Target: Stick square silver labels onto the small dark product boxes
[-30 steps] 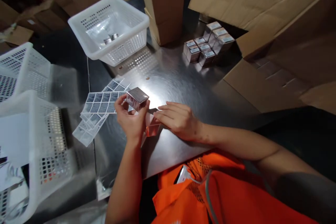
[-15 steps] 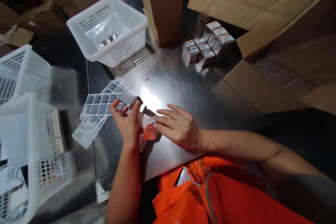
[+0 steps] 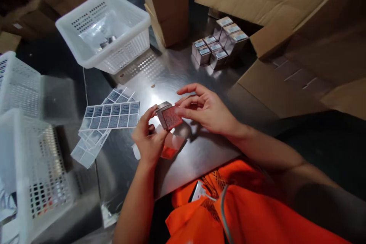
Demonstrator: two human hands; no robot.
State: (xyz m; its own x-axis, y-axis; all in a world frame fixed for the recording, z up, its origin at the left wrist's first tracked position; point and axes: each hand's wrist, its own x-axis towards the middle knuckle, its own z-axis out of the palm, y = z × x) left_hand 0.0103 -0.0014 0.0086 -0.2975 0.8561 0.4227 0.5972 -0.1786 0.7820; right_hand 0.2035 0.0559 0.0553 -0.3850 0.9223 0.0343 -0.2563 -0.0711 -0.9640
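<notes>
A small shiny silver cardboard box (image 3: 168,116), its near face mirroring orange, is held tilted just above the brushed steel table (image 3: 183,84), near the middle of the view. The left hand (image 3: 148,137) grips it from 7 o'clock, thumb and fingers closed around its lower left corner. The right hand (image 3: 207,108) meets it from 3 o'clock, fingertips touching its right face while the other fingers spread loosely above.

At 9 o'clock from the box, a sheet of small grey printed labels (image 3: 111,115) lies flat on the table over more such sheets fanned out beneath it. At 11 o'clock stands a white perforated plastic basket (image 3: 85,55) with a few small silver items inside. At 1 o'clock a cluster of small silver boxes with labelled tops (image 3: 217,45) sits together, well apart from the hands. Brown corrugated cartons (image 3: 286,15) fill the 2 o'clock side. At 6 o'clock is the person's orange garment (image 3: 243,213).
</notes>
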